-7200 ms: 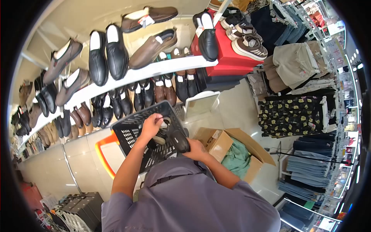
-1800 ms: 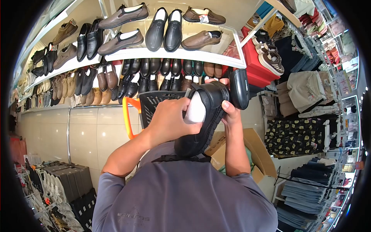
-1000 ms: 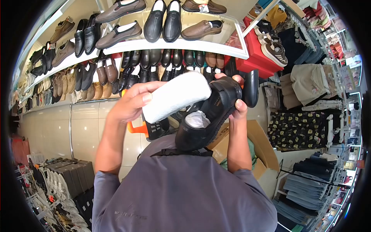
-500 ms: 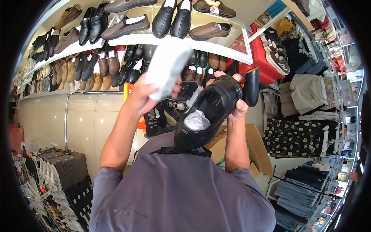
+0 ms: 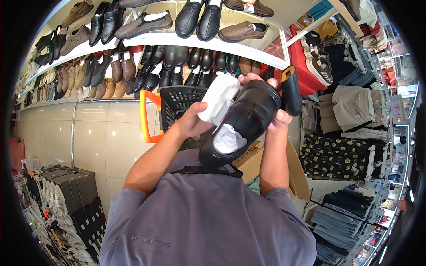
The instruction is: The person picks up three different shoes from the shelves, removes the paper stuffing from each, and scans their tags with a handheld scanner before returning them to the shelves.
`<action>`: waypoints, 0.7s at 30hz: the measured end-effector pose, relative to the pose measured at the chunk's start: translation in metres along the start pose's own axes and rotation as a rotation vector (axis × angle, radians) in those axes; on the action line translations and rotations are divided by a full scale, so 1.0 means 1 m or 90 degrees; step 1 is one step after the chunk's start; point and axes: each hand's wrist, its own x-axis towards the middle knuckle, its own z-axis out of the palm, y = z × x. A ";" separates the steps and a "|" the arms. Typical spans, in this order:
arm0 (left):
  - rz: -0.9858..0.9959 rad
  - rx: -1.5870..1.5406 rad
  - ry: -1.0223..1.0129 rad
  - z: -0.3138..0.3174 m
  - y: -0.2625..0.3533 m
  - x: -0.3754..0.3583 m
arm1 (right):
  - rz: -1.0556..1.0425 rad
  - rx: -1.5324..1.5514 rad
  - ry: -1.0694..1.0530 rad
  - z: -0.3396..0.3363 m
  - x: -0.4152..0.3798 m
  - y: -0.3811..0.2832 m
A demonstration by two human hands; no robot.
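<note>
My right hand (image 5: 277, 119) grips a black leather shoe (image 5: 248, 119) by its toe end, heel pointing down toward my chest. White crumpled paper (image 5: 227, 138) shows inside the shoe's opening. A second black shoe (image 5: 291, 91) with an orange lining hangs from the same hand, behind the first. My left hand (image 5: 191, 124) holds a white foam shoe insert (image 5: 218, 98) right beside the shoe's opening, touching its edge.
A black plastic basket (image 5: 175, 104) with an orange handle (image 5: 146, 116) sits just behind my hands. White wall shelves (image 5: 191, 42) carry several black and brown shoes. A cardboard box (image 5: 297, 173) stands lower right, clothing racks (image 5: 350, 111) beyond it, shoe boxes (image 5: 66, 195) lower left.
My left hand pulled the white insert out of the shoe, lifted it high, then brought it back down beside the shoe's opening. The right hand kept both shoes nearly still.
</note>
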 end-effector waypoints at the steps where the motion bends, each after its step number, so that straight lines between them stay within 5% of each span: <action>1: -0.001 -0.002 0.000 -0.006 0.000 -0.001 | 0.019 -0.067 0.030 0.000 -0.003 -0.004; 3: -0.009 0.100 0.043 -0.019 -0.001 -0.001 | 0.015 -0.092 0.094 -0.002 -0.019 -0.004; 5: 0.009 0.066 0.042 -0.014 -0.003 -0.001 | -0.032 -0.237 0.200 -0.014 -0.034 0.000; 8: 0.048 -0.033 0.051 0.001 -0.009 -0.003 | -0.039 -0.204 0.278 -0.020 -0.057 0.009; 11: 0.079 -0.080 0.098 0.007 -0.016 -0.007 | -0.070 -0.237 0.296 -0.009 -0.072 0.009; 14: 0.026 -0.269 -0.025 -0.002 -0.025 -0.009 | -0.069 -0.241 0.341 0.009 -0.087 0.005; 21: 0.003 -0.251 0.035 0.005 -0.035 -0.010 | -0.073 -0.288 0.421 0.034 -0.115 0.000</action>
